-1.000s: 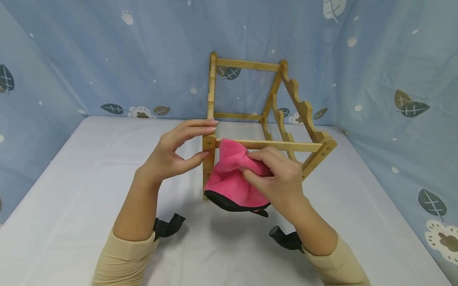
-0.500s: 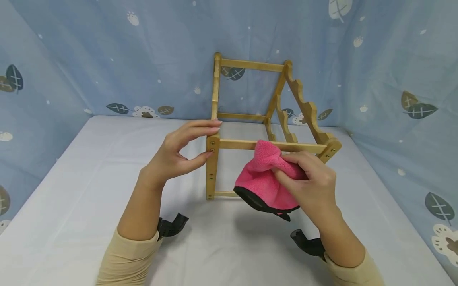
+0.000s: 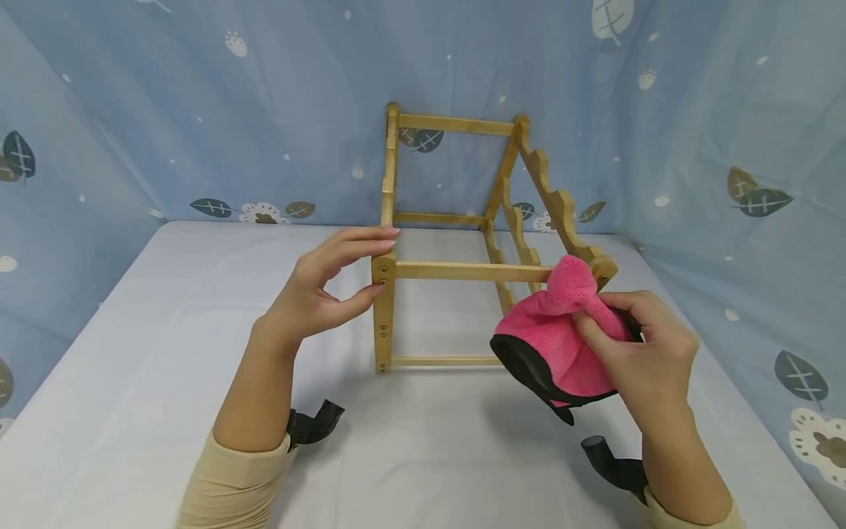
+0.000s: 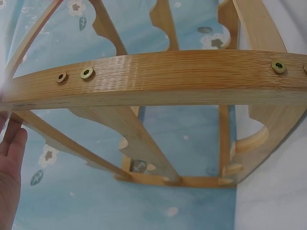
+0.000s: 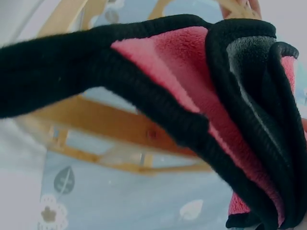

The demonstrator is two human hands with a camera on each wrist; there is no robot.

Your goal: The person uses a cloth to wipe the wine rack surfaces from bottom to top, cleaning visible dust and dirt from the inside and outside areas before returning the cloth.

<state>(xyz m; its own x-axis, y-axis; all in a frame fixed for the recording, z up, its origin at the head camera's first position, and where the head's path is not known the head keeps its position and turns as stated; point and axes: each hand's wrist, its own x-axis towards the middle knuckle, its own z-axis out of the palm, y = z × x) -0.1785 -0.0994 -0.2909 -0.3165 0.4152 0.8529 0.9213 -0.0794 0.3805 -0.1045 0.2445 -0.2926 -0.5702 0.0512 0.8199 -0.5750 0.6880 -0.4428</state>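
A slatted wooden rack (image 3: 472,272) with scalloped side rails stands on the table in the head view. My left hand (image 3: 320,286) holds its near left corner, fingers over the top and thumb against the post below. At the near right corner, my right hand (image 3: 651,349) pinches a pink cloth (image 3: 562,342) with black edging. The cloth's upper tip overlaps the end of the front bar. From the right wrist, the cloth (image 5: 187,62) shows a dark underside and a black strap. In the left wrist view, a screwed wooden post (image 4: 168,76) crosses close in front.
The rack stands on a white-covered table (image 3: 198,330). Blue curtains (image 3: 284,103) with leaf and flower prints enclose the back and sides. A black wrist mount (image 3: 316,424) sits at the left cuff, and another black mount (image 3: 615,463) at the right.
My right hand has carried the pink cloth rightward along the rack's front bar, from the left corner to the right end. My left hand stays on the left corner.
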